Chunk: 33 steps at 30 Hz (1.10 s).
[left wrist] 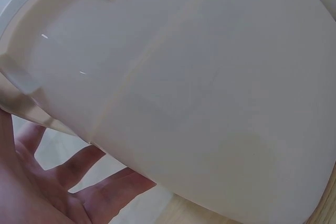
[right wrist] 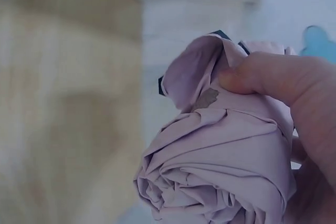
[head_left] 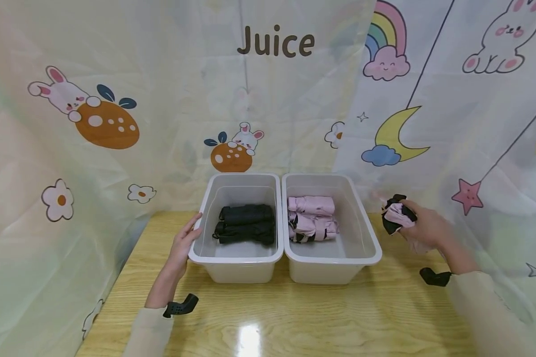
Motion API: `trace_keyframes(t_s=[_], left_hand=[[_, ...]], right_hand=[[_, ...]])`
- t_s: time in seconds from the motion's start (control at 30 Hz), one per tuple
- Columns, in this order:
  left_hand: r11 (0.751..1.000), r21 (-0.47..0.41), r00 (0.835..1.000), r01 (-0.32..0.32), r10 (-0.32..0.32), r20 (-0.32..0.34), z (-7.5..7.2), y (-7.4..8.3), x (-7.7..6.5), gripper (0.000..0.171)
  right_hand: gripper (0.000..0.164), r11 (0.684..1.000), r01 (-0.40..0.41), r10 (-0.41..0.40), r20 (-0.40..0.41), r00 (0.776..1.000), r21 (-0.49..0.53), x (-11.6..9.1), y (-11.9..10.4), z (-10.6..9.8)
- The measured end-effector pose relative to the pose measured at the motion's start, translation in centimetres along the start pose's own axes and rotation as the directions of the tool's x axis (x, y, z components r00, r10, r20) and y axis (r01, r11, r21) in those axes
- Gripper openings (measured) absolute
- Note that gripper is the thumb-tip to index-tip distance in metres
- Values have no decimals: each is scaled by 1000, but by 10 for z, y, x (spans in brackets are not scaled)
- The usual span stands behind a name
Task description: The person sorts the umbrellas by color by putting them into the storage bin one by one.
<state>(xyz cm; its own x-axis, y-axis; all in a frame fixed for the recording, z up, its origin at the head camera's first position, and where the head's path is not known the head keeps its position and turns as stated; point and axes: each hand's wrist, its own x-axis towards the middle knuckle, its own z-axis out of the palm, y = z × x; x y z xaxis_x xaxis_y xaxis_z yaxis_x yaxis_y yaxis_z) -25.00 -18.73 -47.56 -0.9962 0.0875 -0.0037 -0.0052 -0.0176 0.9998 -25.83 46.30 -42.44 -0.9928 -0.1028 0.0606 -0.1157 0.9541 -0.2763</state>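
Note:
My right hand (head_left: 429,228) grips a rolled-up pink-and-black cloth (head_left: 398,216), held to the right of the right bin. In the right wrist view the thumb presses on the cloth roll (right wrist: 226,145), whose pink folds spiral at the near end. My left hand (head_left: 180,248) touches the outer left side of the left bin (head_left: 236,270), fingers spread near its rim. Inside that bin lie two black cloth rolls (head_left: 245,223). Pink rolls (head_left: 312,206), some with black patches, lie at the left of the right bin (head_left: 321,271).
Both light grey bins stand side by side on a wooden table (head_left: 214,317). A printed curtain (head_left: 290,109) hangs close behind them and along both sides. Each wrist wears a black device, such as the left one (head_left: 181,306).

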Motion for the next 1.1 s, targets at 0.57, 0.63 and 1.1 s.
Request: trace_keyframes(t_s=[0.57,0.63,1.1], left_hand=[[1000,18,1000,-4,5,-13,0,-1,1,52],[1000,22,1000,-4,4,-13,0,-1,0,52],[999,25,1000,-23,23,-3,-1,-4,2,54]], right_hand=[[86,981,184,-185,-18,983,-64,39,-89,-84],[84,976,203,-205,-9,979,-81,44,-101,-86],[79,897,430,-426,61,903,-102,86,-162,-63]])
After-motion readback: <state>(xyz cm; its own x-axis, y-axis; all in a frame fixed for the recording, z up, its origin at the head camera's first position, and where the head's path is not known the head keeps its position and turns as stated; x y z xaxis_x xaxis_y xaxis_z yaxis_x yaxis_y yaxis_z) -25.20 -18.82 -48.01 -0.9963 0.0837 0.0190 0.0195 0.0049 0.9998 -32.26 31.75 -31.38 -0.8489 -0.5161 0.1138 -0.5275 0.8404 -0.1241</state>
